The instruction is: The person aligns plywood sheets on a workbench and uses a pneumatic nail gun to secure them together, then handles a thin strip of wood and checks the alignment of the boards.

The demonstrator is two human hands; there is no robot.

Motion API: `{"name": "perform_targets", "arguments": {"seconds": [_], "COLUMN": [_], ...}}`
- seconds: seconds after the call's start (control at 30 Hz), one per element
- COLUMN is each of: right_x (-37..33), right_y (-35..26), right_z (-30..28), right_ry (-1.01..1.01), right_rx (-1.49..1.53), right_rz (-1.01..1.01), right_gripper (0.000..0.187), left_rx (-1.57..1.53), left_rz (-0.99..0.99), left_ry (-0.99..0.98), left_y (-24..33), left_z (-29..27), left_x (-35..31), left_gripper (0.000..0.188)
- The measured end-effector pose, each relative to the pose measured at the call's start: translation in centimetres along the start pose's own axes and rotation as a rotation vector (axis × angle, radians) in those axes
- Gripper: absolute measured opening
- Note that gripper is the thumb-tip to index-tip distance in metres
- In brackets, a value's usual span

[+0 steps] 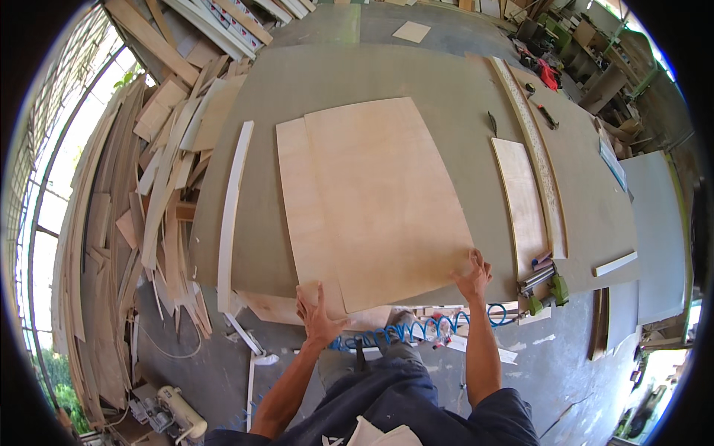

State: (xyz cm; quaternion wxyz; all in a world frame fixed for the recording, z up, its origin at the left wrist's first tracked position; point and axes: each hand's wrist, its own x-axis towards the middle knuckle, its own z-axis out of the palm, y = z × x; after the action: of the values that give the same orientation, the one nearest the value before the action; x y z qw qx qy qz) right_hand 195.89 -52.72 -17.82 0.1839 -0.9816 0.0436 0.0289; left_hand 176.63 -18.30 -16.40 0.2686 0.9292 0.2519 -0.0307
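Observation:
Two thin plywood sheets lie overlapped on a large grey-brown worktable. The upper plywood sheet [383, 201] sits slightly askew, so a strip of the lower plywood sheet [297, 197] shows along its left side. At the near left corner of the lower sheet, my left hand [320, 318] rests with its fingers apart on the edge. My right hand [471, 278] has its fingers curled around the near right corner of the upper sheet. How the sheets meet underneath is hidden.
A white strip [236, 215] lies left of the sheets. To the right are a narrow plywood panel [520, 193], a long board [529, 149] and a green-and-metal tool [544, 286]. A blue coiled hose [416, 331] hangs along the near edge. Wood offcuts [160, 186] crowd the left.

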Motion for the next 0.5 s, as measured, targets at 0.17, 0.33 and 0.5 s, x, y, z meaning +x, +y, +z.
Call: {"name": "perform_targets", "arguments": {"seconds": [0.17,0.33,0.5], "right_x": [-4.2,-4.9,-4.3], "right_y": [3.2,1.5,2.0], "right_z": [0.6,0.6,1.3], "right_ry": [0.055,0.080,0.106], "right_rx": [0.011,0.056,0.052], "right_rz": [-0.027,-0.016,-0.013], "right_gripper": [0.082,0.085,0.087], "left_rx": [0.036,0.094,0.110], "left_rz": [0.222,0.340,0.414], "left_ry": [0.034,0.075,0.047], "left_y": [-3.3,-3.8,-5.3], "left_z": [0.4,-1.1,-1.1], "left_x": [-0.9,0.7,2.4], "left_gripper": [0.109,0.100,0.096]}}
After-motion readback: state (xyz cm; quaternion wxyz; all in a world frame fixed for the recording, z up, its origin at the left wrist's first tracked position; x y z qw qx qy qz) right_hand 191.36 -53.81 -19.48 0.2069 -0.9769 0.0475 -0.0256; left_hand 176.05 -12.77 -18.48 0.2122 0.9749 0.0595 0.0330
